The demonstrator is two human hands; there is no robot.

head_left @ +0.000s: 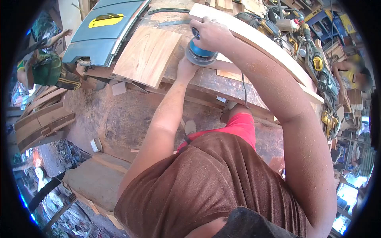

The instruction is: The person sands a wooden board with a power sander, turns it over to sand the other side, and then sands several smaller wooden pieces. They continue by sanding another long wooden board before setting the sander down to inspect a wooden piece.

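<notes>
My right hand (212, 35) is wrapped over the top of a blue and black power sander (202, 54), a round tool with a wide disc-shaped base. Close against the near side of that base is my left hand (186, 70); its fingers are hidden by the sander. Under and beside the tool lies a narrow piece of wood (227, 68) on the worn workbench (214, 85). A dark cord (244, 91) hangs down over the bench's front edge. To the left of my hands rests a wide, light wooden board (149, 55).
A table saw (105, 33) with a yellow insert stands at the left. One long pale plank (254, 43) runs along the bench's far side. Beyond it are several power tools (272, 27) and cables. Two other people (41, 67) are nearby, at far left and far right.
</notes>
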